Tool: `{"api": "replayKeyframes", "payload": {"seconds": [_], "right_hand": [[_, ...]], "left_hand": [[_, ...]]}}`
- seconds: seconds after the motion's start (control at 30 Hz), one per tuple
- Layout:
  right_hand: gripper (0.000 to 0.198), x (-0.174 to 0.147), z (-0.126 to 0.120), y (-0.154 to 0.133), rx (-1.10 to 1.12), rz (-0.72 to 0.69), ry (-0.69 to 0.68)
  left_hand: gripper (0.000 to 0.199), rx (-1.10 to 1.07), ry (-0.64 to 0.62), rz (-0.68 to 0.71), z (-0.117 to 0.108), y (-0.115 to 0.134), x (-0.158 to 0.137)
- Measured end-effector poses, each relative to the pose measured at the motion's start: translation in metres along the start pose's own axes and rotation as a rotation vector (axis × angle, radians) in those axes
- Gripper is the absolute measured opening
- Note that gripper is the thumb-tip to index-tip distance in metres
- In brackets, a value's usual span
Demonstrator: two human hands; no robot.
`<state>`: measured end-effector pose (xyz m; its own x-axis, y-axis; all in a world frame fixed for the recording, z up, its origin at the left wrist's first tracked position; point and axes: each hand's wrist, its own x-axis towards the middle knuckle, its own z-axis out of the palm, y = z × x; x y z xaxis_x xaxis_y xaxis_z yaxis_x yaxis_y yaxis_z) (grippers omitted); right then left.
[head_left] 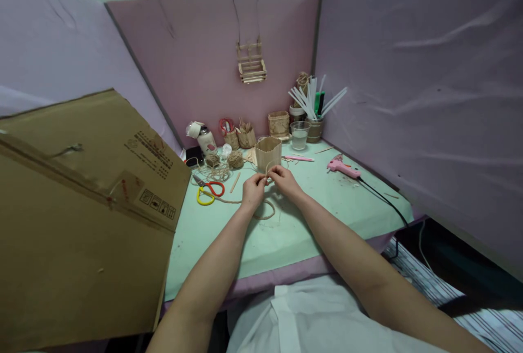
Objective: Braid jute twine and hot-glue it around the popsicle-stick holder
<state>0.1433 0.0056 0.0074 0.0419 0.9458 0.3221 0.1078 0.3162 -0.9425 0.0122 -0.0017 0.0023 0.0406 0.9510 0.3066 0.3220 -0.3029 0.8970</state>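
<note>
Two hands, fingertips nearly meeting: left hand [253,192] and right hand [285,180] both pinch twine [229,201]; exact finger placement hard to make out at this size. Twine loops on the table [281,249] just nearer than the grip, with a run trailing left toward scissors [201,181]. Ridged wooden container [268,156] upright just beyond the grip. Loose stick [235,182] near, left. Pink glue gun [344,168] well apart, right.

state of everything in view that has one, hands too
left hand: pinching twine
right hand: pinching twine
twine: loosely looped
stick holder: upright, open-topped
scissors: lying flat, handles spread
glue gun: lying down
clear cup: upright, partly filled
stick rack: hanging
pink pen: lying down
cardboard: taped
</note>
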Motion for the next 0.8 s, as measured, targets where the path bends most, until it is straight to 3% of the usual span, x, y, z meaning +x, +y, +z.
{"api": "replayKeyframes", "payload": {"seconds": [0.17,0.3,0.8], "right_hand": [[0.012,-0.001,0.0,-0.002,0.083,0.212,0.017],[0.01,-0.003,-0.001,-0.003,0.136,0.297,0.032],[0.015,-0.003,-0.001,-0.006,0.16,0.342,-0.012]], "left_hand": [[0.016,0.004,-0.026,-0.001,0.001,0.004,-0.003],[0.016,-0.011,-0.035,0.0,0.002,0.005,-0.005],[0.025,0.033,0.002,-0.038,0.0,0.013,-0.008]]}}
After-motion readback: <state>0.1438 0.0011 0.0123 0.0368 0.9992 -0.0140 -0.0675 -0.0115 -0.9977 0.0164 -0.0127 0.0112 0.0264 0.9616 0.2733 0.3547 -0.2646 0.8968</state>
